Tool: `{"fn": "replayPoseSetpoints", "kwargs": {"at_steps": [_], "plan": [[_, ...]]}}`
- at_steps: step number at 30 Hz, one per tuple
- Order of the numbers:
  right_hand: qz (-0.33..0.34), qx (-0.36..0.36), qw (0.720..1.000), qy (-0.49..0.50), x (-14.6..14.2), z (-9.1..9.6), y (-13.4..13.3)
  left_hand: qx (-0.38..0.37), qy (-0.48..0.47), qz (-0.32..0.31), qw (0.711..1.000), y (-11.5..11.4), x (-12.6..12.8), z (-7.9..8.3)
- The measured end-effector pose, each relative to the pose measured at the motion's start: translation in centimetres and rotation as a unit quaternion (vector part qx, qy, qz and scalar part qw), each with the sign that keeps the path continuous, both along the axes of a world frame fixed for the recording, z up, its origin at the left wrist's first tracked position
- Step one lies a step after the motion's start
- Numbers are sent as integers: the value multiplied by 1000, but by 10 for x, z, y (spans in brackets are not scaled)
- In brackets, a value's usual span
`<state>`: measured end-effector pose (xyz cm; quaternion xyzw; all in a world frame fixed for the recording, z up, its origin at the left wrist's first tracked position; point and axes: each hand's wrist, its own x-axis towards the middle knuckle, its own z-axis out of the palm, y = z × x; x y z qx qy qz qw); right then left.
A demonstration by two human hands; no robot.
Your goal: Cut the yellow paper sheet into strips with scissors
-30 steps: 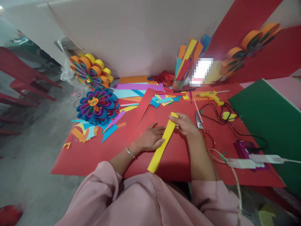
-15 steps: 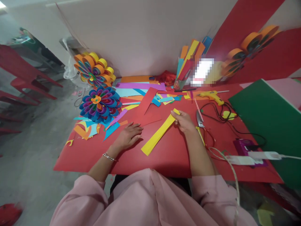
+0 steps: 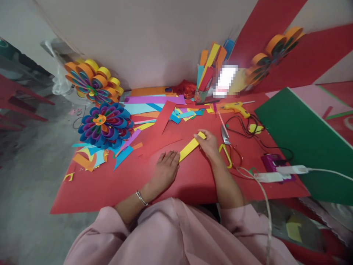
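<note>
My right hand (image 3: pixel 208 143) pinches the upper end of a yellow paper strip (image 3: pixel 190 148) between thumb and fingers. The strip slants down toward my left hand (image 3: pixel 167 167), which lies flat over its lower end with the fingers stretched out. That lower end is hidden under the palm. Beyond both hands lies a red paper strip (image 3: pixel 166 114). Scissors (image 3: pixel 226 140) rest on the red table just right of my right hand.
Paper flowers, one blue and purple (image 3: pixel 106 125), one orange (image 3: pixel 92 81), stand at the left among scraps (image 3: pixel 96 158). A yellow glue gun (image 3: pixel 237 108), its dark cord, a purple box (image 3: pixel 271 162) and a green board (image 3: pixel 306 143) occupy the right side.
My left hand has moved right and come down over the lower end of the yellow strip. My right hand still holds the upper end. The view has shifted to the right.
</note>
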<state>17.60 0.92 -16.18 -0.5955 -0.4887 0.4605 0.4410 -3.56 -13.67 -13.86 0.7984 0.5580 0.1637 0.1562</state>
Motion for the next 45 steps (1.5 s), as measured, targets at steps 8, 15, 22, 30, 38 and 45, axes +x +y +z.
{"fn": "replayPoseSetpoints", "kwargs": {"at_steps": [8,15,22,30,38,45], "plan": [[62,66,942,-322,4,22,-26,128,120,32,984,-7,-37,9],[243,238,797,-499,34,42,-48,132,108,74,982,-21,-39,4],[321,306,765,-467,46,18,-32,153,121,111,975,-35,-39,-2],[299,340,761,-464,55,0,-43,161,108,112,975,-49,-42,-5],[241,365,775,-457,54,-7,-65,179,87,99,975,-50,-44,-12],[233,354,780,-460,52,-6,-68,167,90,89,978,-52,-43,-11]]}}
